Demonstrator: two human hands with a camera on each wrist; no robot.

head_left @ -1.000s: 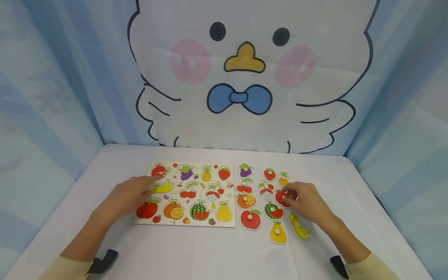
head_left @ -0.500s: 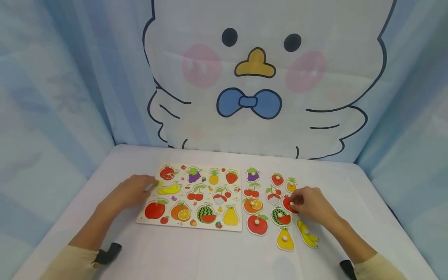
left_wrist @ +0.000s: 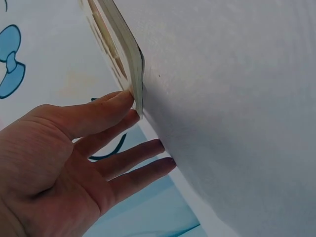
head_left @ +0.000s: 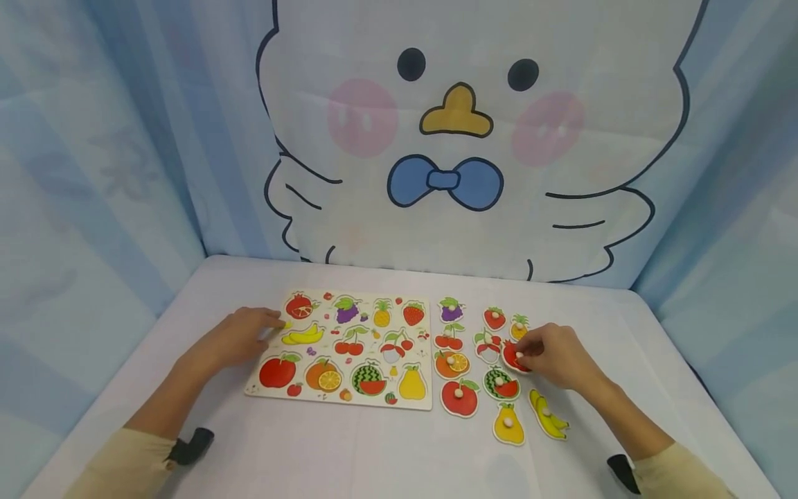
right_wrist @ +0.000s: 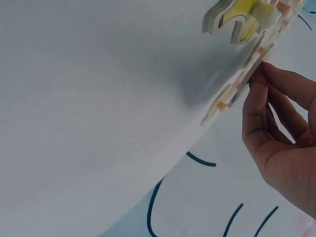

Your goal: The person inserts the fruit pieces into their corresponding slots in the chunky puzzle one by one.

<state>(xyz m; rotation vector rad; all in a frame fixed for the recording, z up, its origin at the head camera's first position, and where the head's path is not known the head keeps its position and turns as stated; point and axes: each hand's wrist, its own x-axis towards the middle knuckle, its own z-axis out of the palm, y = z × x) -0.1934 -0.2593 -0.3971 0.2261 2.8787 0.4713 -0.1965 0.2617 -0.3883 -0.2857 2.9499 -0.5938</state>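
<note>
My right hand (head_left: 557, 355) pinches a red pomegranate puzzle piece (head_left: 510, 353) by its knob, among loose fruit pieces; the right wrist view shows thumb and fingertips together at the piece, its face hidden. At the left edge of the fruit puzzle board (head_left: 318, 350), my left hand (head_left: 233, 339) touches with thumb and index finger; its other fingers are extended in the left wrist view. The board lies flat, printed with fruit in three rows. Nearest the right hand are a pineapple piece (head_left: 519, 327), a watermelon piece (head_left: 501, 384) and a banana piece (head_left: 548, 415).
Right of the board lie loose knobbed pieces, among them grapes (head_left: 450, 310), a strawberry (head_left: 494, 319), an orange (head_left: 451, 364), an apple (head_left: 459, 399) and a pear (head_left: 508, 424). A white cloth covers the table (head_left: 349, 450); a cartoon curtain (head_left: 361, 229) stands behind it.
The view has shifted, so everything sits further right than a second ago. My right fingers have closed on the pomegranate piece, which now looks slightly tilted. My left hand stays at the board's edge.
</note>
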